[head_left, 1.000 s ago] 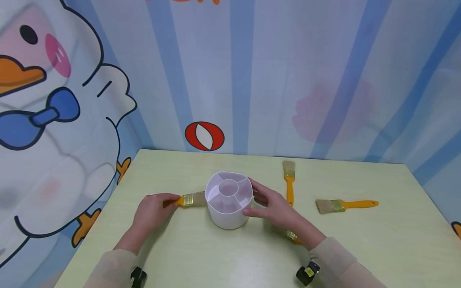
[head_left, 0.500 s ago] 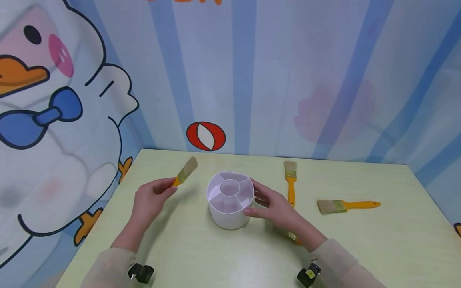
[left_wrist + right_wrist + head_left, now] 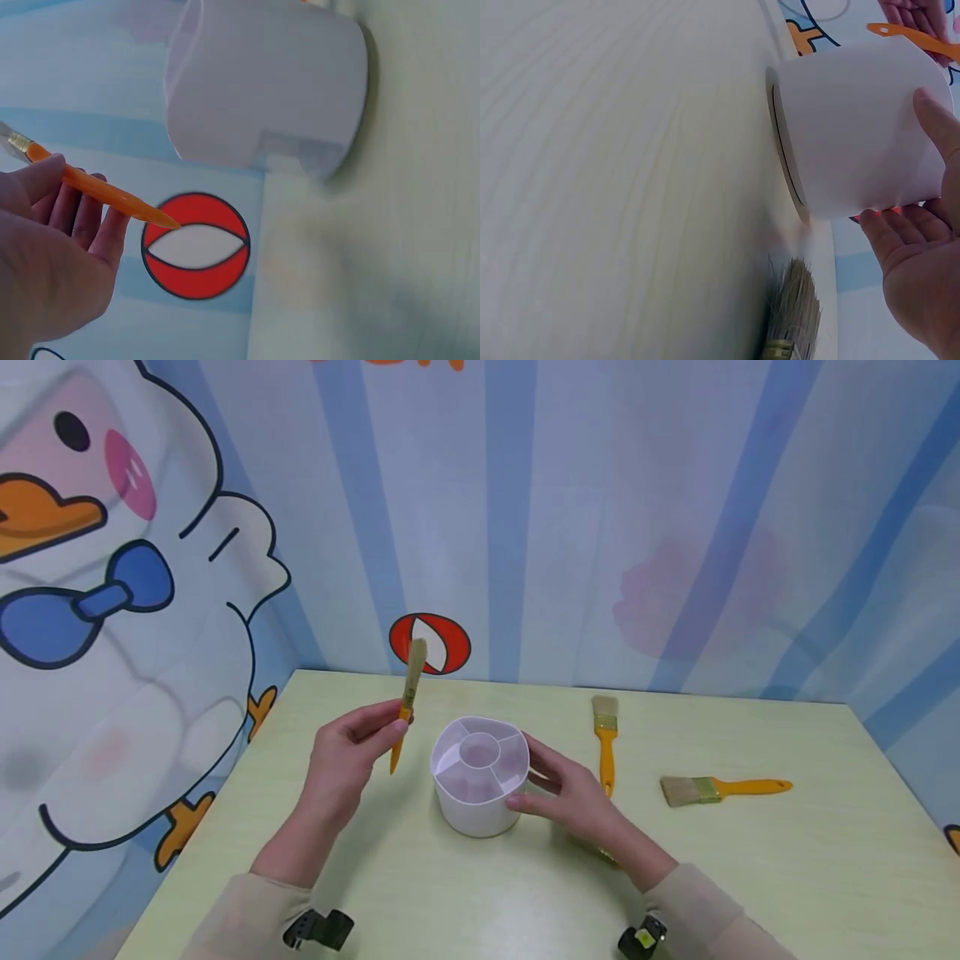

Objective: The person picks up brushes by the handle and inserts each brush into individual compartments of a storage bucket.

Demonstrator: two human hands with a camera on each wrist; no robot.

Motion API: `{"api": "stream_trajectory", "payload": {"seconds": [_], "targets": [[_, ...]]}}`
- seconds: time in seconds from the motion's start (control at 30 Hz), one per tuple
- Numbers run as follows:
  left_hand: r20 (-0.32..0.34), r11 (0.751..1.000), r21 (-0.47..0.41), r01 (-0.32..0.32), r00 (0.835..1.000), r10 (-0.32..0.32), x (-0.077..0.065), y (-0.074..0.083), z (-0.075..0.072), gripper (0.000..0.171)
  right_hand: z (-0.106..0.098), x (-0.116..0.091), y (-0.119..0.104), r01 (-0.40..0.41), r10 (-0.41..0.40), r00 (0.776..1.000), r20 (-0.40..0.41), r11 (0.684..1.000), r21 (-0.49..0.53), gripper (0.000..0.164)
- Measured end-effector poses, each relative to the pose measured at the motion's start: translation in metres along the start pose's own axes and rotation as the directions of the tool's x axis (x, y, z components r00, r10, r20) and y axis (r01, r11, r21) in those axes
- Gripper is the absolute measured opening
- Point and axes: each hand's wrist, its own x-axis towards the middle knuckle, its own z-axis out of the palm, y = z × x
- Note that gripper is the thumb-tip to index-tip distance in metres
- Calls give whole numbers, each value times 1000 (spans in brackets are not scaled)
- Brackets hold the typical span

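White plastic first: that's the cup (image 3: 477,814), standing upright on the pale wooden-looking table (image 3: 480,906), roughly mid-table, with a round slot in the middle and thin dividers running out from it to the wall. Right hand (image 3: 566,789) has hold of its side, thumb on the near wall and the other fingers around the back, so it's opened about as wide as the cup needs.

Left hand (image 3: 345,756) is pinching a paintbrush (image 3: 409,695) between thumb and fingers, pretty much closed up on the orange handle. Brush is up off the table, left of the cup and apart from it, bristles up, handle tip down, leaning a little and turned nearly edge-on to the head camera.

More brushes on the right: one brush (image 3: 606,739) lies behind the right hand, bristles toward the wall, and a sideways brush (image 3: 725,787) sits farther right with its bristles facing left. Something brassy peeks out under the right forearm, mostly hidden, can't tell much. Right wrist view also catches some bristles (image 3: 795,300) near the cup, not sure whose.

Backdrop is a blue striped sheet (image 3: 570,527) with a cartoon duck (image 3: 150,727) and a red-and-white ball print (image 3: 453,643).
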Motion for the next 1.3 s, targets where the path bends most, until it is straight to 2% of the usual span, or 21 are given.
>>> {"api": "stream_trajectory", "payload": {"seconds": [0.2, 0.5, 0.9, 1.1, 1.3], "targets": [[32, 992, -125, -26, 999, 30, -7, 12, 17, 37, 2, -1, 2, 16, -15, 1000, -17, 1000, 8, 95], [27, 960, -278, -44, 998, 53, -16, 16, 42, 34, 5, -2, 3, 14, -13, 999, -40, 1000, 17, 94], [-15, 938, -344, -28, 1000, 25, -24, 7, 67, 32, 9, -3, 5, 18, -17, 998, -56, 1000, 11, 93], [-32, 950, -311, -10, 999, 0, -30, -1, 72, 33, 9, -3, 4, 14, -14, 998, -63, 1000, 7, 93], [-46, 958, -287, -26, 999, 13, -35, -6, 71, 32, 11, -3, 4, 18, -18, 997, -75, 1000, 4, 93]]}}
